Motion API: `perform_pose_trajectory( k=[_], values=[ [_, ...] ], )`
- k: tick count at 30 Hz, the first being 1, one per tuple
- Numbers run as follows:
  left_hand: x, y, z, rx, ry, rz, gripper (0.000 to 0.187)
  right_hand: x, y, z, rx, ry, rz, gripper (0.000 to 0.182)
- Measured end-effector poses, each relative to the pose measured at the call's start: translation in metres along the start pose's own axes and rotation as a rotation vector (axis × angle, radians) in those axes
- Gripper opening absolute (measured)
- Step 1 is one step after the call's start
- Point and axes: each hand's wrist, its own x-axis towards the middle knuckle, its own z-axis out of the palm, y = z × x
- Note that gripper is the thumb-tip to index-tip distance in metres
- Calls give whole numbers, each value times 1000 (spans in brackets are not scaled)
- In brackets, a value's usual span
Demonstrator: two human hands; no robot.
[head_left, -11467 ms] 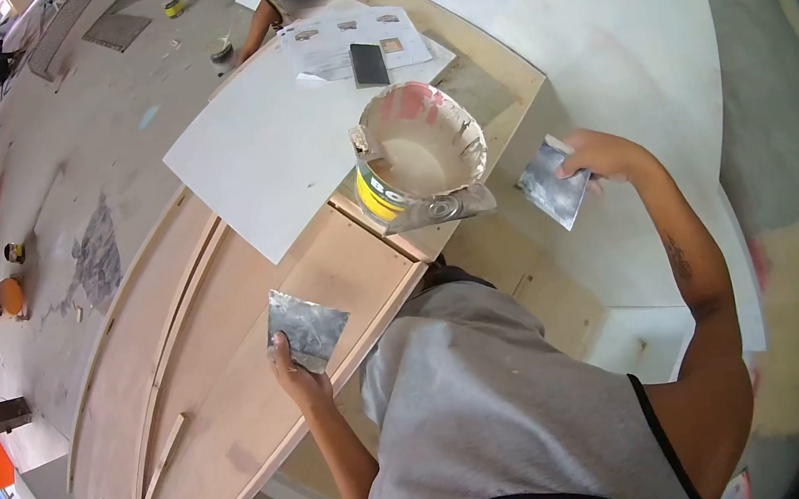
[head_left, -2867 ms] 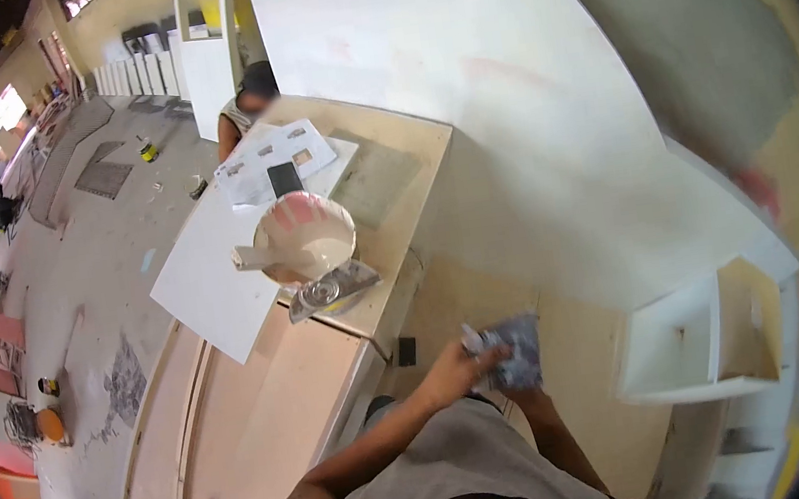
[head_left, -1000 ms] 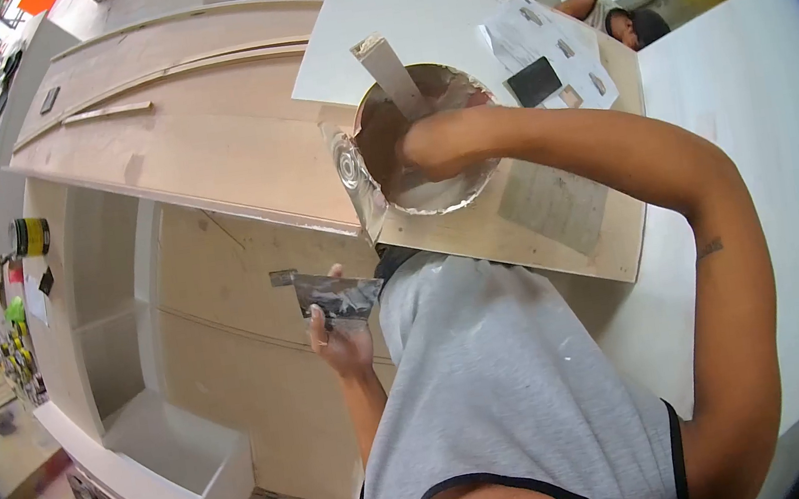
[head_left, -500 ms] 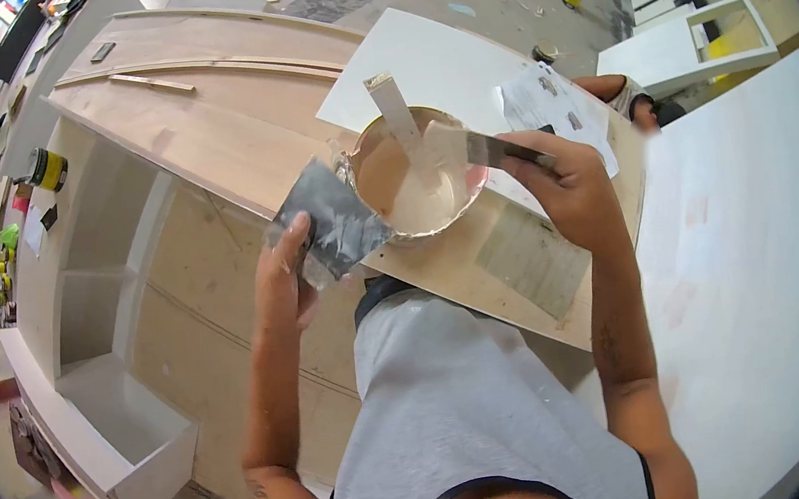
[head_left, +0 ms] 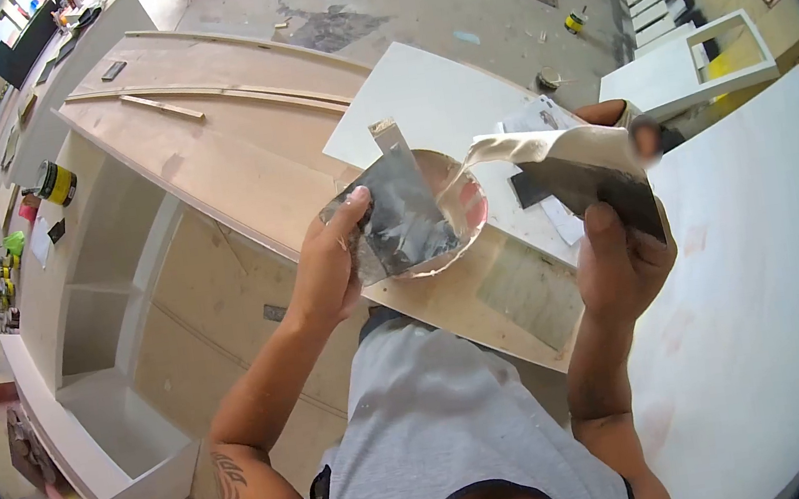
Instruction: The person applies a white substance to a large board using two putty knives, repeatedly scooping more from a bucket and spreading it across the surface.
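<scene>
My left hand (head_left: 329, 264) is closed on a dark, smeared flat plate (head_left: 403, 211), which covers the left part of the bucket's mouth. The round bucket (head_left: 474, 230) holds a pale beige paste, and a wooden stick (head_left: 385, 134) stands up at its far rim. Right of the bucket, my right hand (head_left: 622, 266) grips a wide dark scraper (head_left: 604, 190). Thick creamy paste (head_left: 547, 143) coats the scraper's far edge, and a strand of it hangs down toward the bucket.
Wooden panels (head_left: 232, 130) and a white board (head_left: 438, 83) lie ahead. Papers (head_left: 540, 117) are beyond the scraper, near another person's arm (head_left: 602, 113). At the left stands a cabinet frame (head_left: 102, 289) with a can (head_left: 56, 184) on it. A large white panel (head_left: 736, 276) is at the right.
My right hand has lifted the scraper out of the bucket and rightward, with paste on its edge. My left hand has moved the plate right, over part of the bucket.
</scene>
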Motion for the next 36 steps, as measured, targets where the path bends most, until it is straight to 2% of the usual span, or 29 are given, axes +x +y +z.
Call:
perform_pose_trajectory(
  k=[5,7,12,14,15,16,17,18,22,24,25,27,28,30,31,32,33,34,36],
  values=[
    [-1,19,-5,58,22,96,33,9,-6,12,22,-27,-71,30],
    [-1,23,-6,79,7,67,32,10,-14,19,68,-21,-54,27],
    [10,26,5,-5,-31,8,33,14,-11,29,116,-45,-188,29],
    [14,27,10,-69,-65,-23,33,17,-5,38,222,-142,-340,29],
    [16,28,13,-248,-126,-82,34,12,1,34,203,-228,-302,31],
    [19,29,16,-426,-190,-142,35,9,7,41,279,-262,-359,32],
    [21,29,19,-530,-309,-145,36,12,10,39,215,-368,-391,30],
    [21,29,24,-532,-321,-147,36,15,12,35,146,-471,-421,27],
    [22,23,44,-551,-360,-192,38,2,32,28,14,-375,-427,23],
    [20,17,51,-449,-297,-96,38,7,40,17,-189,-346,-333,28],
    [18,13,53,-440,-308,-118,38,11,53,5,-411,-362,-422,31],
    [16,7,57,-279,-310,33,40,21,50,-11,-574,-398,-404,31],
    [15,1,60,-266,-324,12,40,22,49,-20,-644,-427,-393,30],
    [18,-13,71,-223,-309,73,32,9,47,-36,-583,-333,-353,32],
    [18,-20,80,-218,-338,56,32,0,31,-36,-427,-149,-339,33],
    [17,-28,90,-385,-339,-65,31,-13,17,-35,-272,32,-328,35],
    [18,-36,100,-548,-338,-189,31,-34,18,-35,-229,119,-362,34],
    [21,-47,109,-541,-366,-214,31,-57,25,-38,41,113,-215,38],
    [27,-68,125,-502,-329,-261,27,-60,10,-32,-275,112,-129,46]
  ],
)
